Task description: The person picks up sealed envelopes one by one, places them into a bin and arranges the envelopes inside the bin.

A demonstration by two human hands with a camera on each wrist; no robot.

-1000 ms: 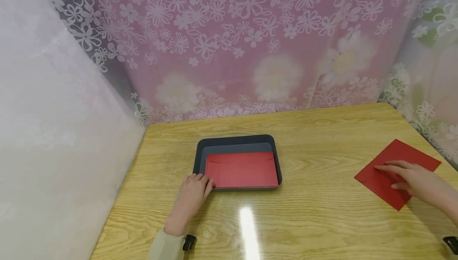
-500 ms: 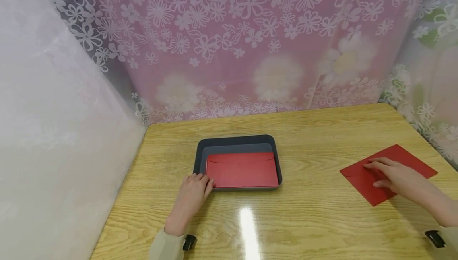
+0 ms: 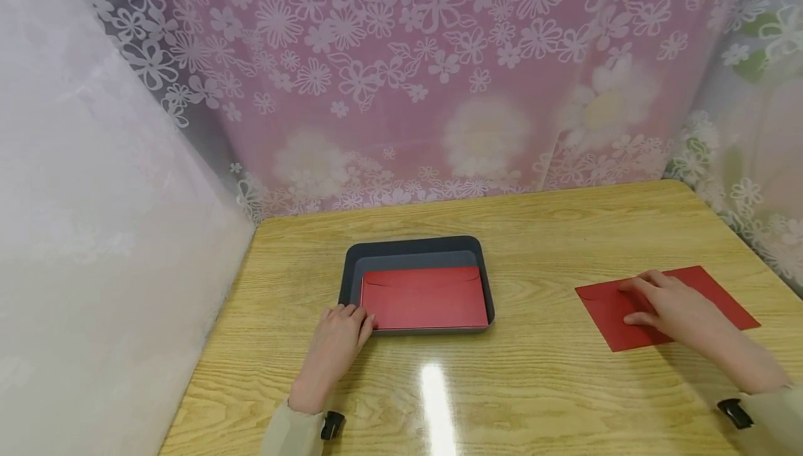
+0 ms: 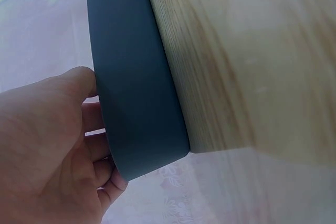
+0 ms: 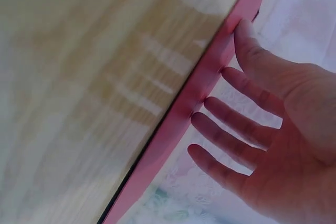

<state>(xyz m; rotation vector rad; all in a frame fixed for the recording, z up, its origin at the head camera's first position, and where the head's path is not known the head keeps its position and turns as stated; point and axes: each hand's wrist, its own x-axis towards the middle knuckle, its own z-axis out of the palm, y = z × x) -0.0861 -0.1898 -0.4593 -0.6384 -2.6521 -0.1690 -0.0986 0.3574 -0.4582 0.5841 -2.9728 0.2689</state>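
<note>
In the head view, a dark grey tray stands left of the table's middle. Red envelopes, seemingly stacked, lie inside against its front side. My left hand holds the tray's front left corner; in the left wrist view its fingers reach over the rim behind the grey wall. Off to the right, another red envelope lies flat on the table, flap line at its left end. My right hand touches its top with thumb and fingertips, the fingers spread in the right wrist view.
The wooden table runs back to a pink flowered curtain. A pale sheet hangs at the left side. A bright strip of reflected light shows near the front. Black buckles sit at both wrists.
My right hand has moved left and slid the loose envelope with it, turning it clockwise so that its long sides run more nearly side to side. My left hand and the tray stay put.
</note>
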